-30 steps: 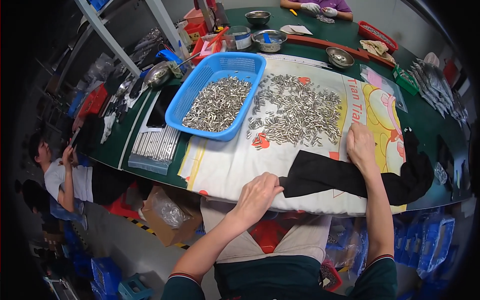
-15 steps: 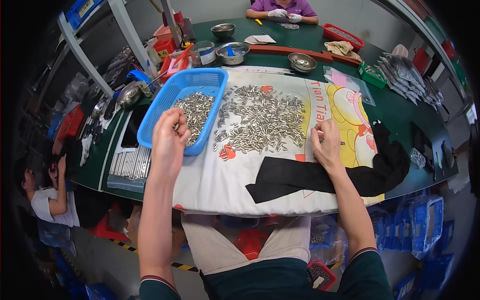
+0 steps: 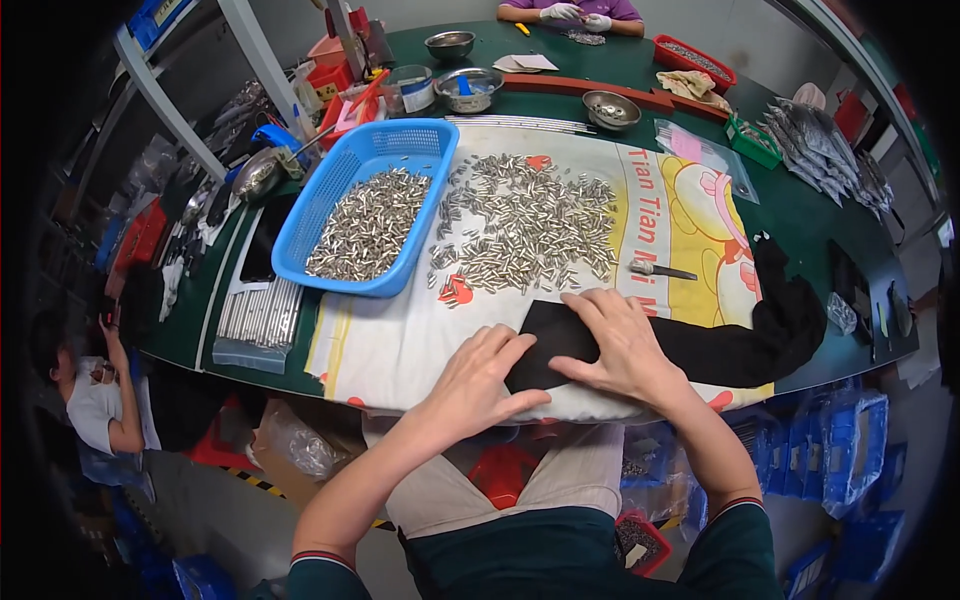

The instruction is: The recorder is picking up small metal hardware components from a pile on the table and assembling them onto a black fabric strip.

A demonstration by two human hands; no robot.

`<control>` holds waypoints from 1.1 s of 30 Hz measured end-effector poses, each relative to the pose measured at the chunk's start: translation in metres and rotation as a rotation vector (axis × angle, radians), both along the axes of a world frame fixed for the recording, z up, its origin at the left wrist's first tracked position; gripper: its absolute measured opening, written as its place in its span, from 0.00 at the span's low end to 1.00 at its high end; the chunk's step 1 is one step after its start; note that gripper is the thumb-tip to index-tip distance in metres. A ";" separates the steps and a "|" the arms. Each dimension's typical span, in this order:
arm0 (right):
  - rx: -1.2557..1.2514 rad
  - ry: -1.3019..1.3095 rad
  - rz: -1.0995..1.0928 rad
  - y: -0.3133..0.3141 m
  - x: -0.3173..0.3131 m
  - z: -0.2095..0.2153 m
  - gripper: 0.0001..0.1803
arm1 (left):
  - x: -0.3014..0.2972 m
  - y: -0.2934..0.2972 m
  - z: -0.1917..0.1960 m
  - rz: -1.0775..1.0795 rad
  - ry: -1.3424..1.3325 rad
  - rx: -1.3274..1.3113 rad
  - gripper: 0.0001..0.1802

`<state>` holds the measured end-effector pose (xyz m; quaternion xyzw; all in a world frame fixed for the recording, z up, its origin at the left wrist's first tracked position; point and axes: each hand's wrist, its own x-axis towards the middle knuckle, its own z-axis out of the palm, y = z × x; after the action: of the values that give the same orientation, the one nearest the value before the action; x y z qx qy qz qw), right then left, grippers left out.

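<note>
At the near edge of the surface (image 3: 800, 215), both hands lie flat, fingers spread, on a black cloth (image 3: 720, 340): left hand (image 3: 478, 385) beside right hand (image 3: 625, 345), seemingly smoothing it. Farther off, loose metal pins (image 3: 530, 225) lie heaped right of a blue basket (image 3: 365, 205).

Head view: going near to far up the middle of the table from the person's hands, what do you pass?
Left hand and right hand on the black cloth → loose pile of small metal pieces → steel bowl → co-worker's gloved hands.
</note>
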<state>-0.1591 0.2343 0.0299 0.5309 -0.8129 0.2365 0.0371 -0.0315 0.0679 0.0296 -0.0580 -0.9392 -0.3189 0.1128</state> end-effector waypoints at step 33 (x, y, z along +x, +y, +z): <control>0.132 0.228 -0.035 -0.059 -0.082 -0.044 0.27 | -0.118 -0.045 -0.034 0.045 0.008 -0.492 0.37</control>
<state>-0.2414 0.1756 -0.0138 0.5413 -0.8264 0.1198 0.0984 -0.1496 0.0225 -0.0045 -0.0641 -0.9893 -0.0777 0.1059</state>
